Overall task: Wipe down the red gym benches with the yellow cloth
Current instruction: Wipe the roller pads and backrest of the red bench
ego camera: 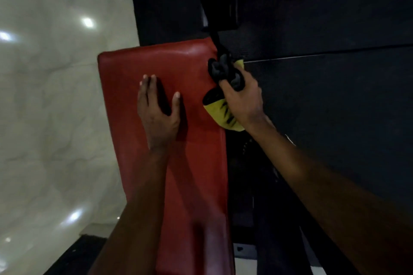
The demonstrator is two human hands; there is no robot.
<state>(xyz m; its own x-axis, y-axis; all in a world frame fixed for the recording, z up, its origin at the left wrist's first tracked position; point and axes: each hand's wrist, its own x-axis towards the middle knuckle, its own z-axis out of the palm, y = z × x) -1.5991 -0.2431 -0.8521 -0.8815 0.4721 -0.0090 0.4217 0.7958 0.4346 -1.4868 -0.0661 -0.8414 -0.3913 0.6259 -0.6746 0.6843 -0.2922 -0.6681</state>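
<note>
A long red padded gym bench (190,69) runs from the bottom of the view up to the middle. My left hand (157,116) lies flat on its top, fingers straight and thumb spread. At the bench's right edge my right hand (242,98) grips the bunched yellow cloth (220,111), which has black markings and a dark crumpled part sticking up above my fingers. The cloth touches the pad's right side near the far corner.
Black rubber floor mats (335,96) fill the right side. A pale glossy marble floor (49,118) with light reflections lies left of the bench. A dark frame post (214,33) rises behind the bench's far right corner. Dark bench framework (250,185) sits under the pad's right edge.
</note>
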